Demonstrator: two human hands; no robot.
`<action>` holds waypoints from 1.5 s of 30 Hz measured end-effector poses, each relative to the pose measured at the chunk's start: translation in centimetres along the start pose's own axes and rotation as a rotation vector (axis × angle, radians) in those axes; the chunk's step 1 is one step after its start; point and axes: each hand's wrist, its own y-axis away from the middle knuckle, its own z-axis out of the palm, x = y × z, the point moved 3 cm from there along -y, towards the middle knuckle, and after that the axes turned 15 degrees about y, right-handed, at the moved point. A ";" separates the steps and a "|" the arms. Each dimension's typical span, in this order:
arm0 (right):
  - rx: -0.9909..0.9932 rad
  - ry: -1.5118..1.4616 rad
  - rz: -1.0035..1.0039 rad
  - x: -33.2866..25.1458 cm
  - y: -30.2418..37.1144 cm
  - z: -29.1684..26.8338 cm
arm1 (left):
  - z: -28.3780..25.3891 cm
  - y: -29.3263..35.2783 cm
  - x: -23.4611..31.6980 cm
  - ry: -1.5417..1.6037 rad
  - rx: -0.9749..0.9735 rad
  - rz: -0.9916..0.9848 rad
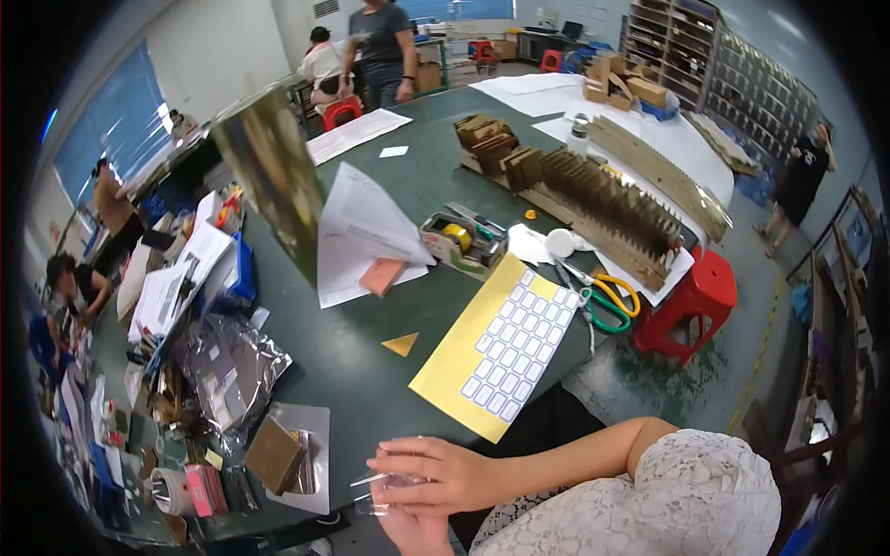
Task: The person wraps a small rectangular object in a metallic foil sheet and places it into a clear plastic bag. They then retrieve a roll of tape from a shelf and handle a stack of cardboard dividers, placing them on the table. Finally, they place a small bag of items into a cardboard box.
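Both my hands meet at the near edge of the green table [371, 371]. My right hand [436, 473] lies on top, fingers curled over a small clear plastic piece [380, 484]. My left hand [413, 530] is underneath, mostly hidden, and supports the same piece from below. Just left of them a brown card [273, 454] lies on a silver foil sheet [311, 431]. A yellow sheet of white labels [505, 347] lies a little beyond my hands.
A tape dispenser [464, 241], scissors with yellow and green handles [607, 301], loose paper sheets [357, 236] and rows of folded brown cardboard [603, 199] lie farther back. Crumpled foil bags [227, 366] pile at left. A red stool [691, 301] stands right. Other people work in the background.
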 end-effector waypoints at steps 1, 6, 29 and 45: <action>0.013 0.034 -0.001 0.8 0.5 -0.9 | 0.3 0.3 -0.8 -0.107 -0.081 -0.066; 0.144 0.060 0.096 3.8 2.7 -5.3 | 0.5 0.0 -6.1 -0.258 -0.140 -0.150; 0.161 0.322 0.437 8.8 11.8 -15.7 | 0.2 -4.3 -21.7 -1.194 0.008 -0.110; 0.019 -0.019 0.457 10.3 20.8 -12.6 | 3.9 -9.3 -13.2 -1.974 -0.395 0.775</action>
